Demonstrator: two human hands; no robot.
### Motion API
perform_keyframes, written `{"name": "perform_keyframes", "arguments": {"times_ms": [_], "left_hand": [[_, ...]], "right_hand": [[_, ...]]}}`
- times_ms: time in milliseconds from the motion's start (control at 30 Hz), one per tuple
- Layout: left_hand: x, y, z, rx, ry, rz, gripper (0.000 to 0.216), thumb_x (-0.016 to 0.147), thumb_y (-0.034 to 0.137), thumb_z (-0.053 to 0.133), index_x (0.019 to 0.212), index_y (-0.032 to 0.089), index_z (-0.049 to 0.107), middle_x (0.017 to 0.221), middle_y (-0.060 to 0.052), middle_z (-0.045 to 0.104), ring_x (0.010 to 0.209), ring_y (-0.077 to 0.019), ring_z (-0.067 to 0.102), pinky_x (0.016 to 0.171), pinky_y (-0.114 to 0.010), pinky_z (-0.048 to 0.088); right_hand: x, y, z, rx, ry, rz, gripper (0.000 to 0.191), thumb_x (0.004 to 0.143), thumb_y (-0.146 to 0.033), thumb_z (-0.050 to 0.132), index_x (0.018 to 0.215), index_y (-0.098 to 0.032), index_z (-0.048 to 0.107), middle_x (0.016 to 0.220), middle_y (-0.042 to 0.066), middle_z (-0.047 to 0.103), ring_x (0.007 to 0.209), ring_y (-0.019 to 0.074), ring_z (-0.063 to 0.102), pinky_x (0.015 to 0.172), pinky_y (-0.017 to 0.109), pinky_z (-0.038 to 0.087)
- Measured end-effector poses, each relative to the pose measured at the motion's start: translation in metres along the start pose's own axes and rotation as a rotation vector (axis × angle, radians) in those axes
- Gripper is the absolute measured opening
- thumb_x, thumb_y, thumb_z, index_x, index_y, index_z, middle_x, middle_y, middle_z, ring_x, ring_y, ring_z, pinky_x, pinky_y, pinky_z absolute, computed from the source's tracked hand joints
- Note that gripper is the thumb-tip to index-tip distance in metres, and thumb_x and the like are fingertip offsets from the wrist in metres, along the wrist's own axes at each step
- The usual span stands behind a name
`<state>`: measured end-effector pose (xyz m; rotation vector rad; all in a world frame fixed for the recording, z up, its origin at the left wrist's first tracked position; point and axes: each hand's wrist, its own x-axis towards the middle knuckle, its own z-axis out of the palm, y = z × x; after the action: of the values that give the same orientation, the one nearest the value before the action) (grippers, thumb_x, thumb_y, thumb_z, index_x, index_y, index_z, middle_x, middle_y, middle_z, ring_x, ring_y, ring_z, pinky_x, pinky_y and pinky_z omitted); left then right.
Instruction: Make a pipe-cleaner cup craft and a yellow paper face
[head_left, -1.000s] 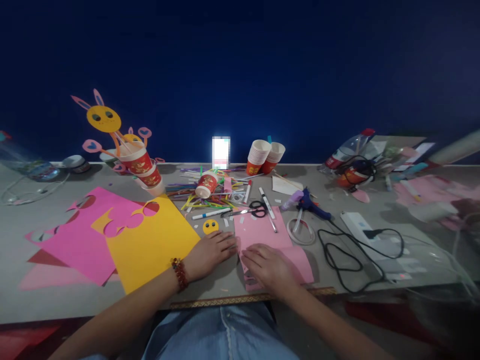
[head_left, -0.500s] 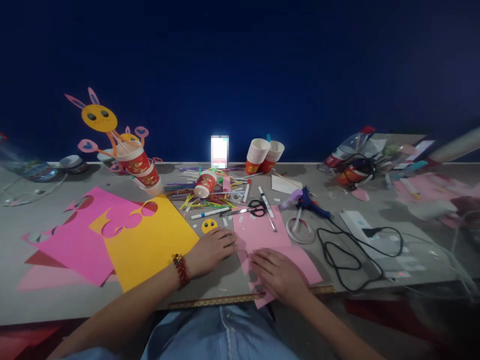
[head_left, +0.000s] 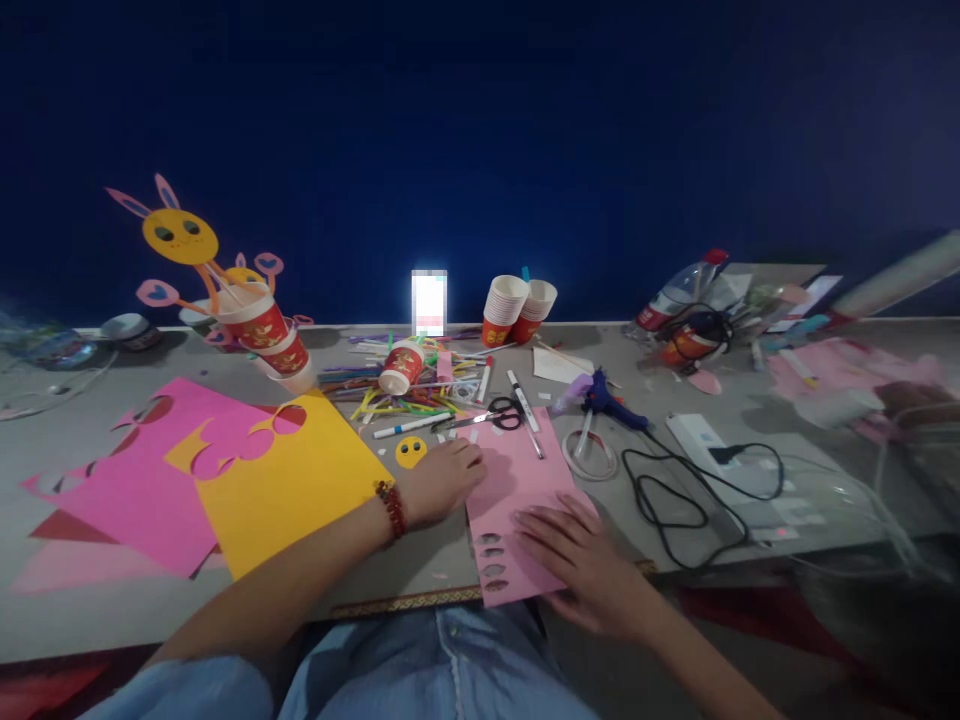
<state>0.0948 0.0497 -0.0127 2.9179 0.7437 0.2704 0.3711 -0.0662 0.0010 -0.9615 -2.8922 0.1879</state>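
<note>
A light pink paper sheet (head_left: 517, 480) lies flat on the grey table in front of me, with a row of small oval cut-outs along its near left edge. My left hand (head_left: 442, 478), with a red bead bracelet on the wrist, rests on the sheet's left edge, fingers curled loosely. Flat on the sheet's near right corner lies my right hand (head_left: 581, 555), its fingers stretched out. Black-handled scissors (head_left: 502, 413) and a white marker (head_left: 521, 395) lie just beyond the sheet. A small yellow paper face (head_left: 410, 452) sits next to my left hand.
A yellow sheet (head_left: 292, 485) and magenta sheets (head_left: 150, 470) with cut-outs lie at left. Paper cups with a bunny decoration (head_left: 262, 320) stand behind them. Coloured sticks (head_left: 390, 400), stacked cups (head_left: 514, 308), a blue glue gun (head_left: 607, 398), black cable (head_left: 675, 495) and a bottle (head_left: 679, 295) crowd the back and right.
The folded pink sheet has been opened out flat, revealing oval cut-outs near its edge. My right hand slid right and nearer; my left hand moved forward onto the sheet's left edge.
</note>
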Motion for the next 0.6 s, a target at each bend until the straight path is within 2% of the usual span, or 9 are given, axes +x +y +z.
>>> {"name": "perform_keyframes", "arguments": {"times_ms": [67,133,233,300,433,600], "left_hand": [[0.015,0.000,0.004,-0.004,0.013,0.017,0.020,0.101,0.020,0.046,0.109,0.016,0.063,0.118,-0.012,0.064,0.112,-0.0236,0.057,0.100,-0.037,0.046],[0.030,-0.001,0.010,-0.008,0.023,0.056,0.026,0.102,0.022,0.045,0.121,0.015,0.061,0.133,-0.012,0.060,0.124,-0.0230,0.053,0.108,-0.037,0.041],[0.046,-0.004,0.020,-0.005,0.021,0.112,0.033,0.103,0.027,0.046,0.131,0.014,0.057,0.146,-0.014,0.052,0.137,-0.0230,0.045,0.116,-0.037,0.035],[0.052,-0.006,0.027,0.001,0.016,0.129,0.037,0.103,0.029,0.047,0.136,0.014,0.054,0.149,-0.015,0.050,0.141,-0.0246,0.042,0.117,-0.039,0.033],[0.053,-0.012,0.035,0.006,0.008,0.159,0.042,0.102,0.030,0.049,0.142,0.018,0.049,0.154,-0.014,0.044,0.146,-0.0265,0.036,0.118,-0.042,0.030],[0.051,-0.015,0.037,0.006,0.004,0.189,0.043,0.102,0.029,0.048,0.143,0.016,0.048,0.155,-0.016,0.042,0.147,-0.0273,0.033,0.118,-0.044,0.030]], "right_hand": [[-0.003,0.000,0.005,-0.029,0.059,-0.017,0.071,0.079,-0.021,0.056,0.149,-0.017,0.045,0.150,0.011,0.052,0.138,0.0283,0.042,0.121,0.058,0.015],[-0.004,-0.001,0.008,-0.065,0.141,-0.049,0.064,0.081,-0.020,0.054,0.144,-0.014,0.050,0.143,0.013,0.059,0.133,0.0277,0.048,0.120,0.056,0.022],[-0.002,-0.001,0.008,-0.141,0.275,-0.063,0.047,0.091,-0.020,0.048,0.136,-0.012,0.059,0.133,0.013,0.067,0.126,0.0254,0.054,0.114,0.049,0.035],[0.001,-0.001,0.008,-0.175,0.309,-0.055,0.041,0.096,-0.018,0.043,0.132,-0.015,0.062,0.131,0.011,0.068,0.124,0.0245,0.055,0.111,0.047,0.038],[0.000,0.003,0.014,-0.196,0.270,-0.085,0.038,0.104,-0.018,0.038,0.131,-0.021,0.064,0.132,0.006,0.069,0.124,0.0213,0.056,0.110,0.045,0.042],[-0.012,0.012,0.026,-0.176,0.175,-0.104,0.040,0.107,-0.018,0.035,0.141,-0.023,0.056,0.139,0.005,0.064,0.132,0.0187,0.052,0.111,0.044,0.042]]}}
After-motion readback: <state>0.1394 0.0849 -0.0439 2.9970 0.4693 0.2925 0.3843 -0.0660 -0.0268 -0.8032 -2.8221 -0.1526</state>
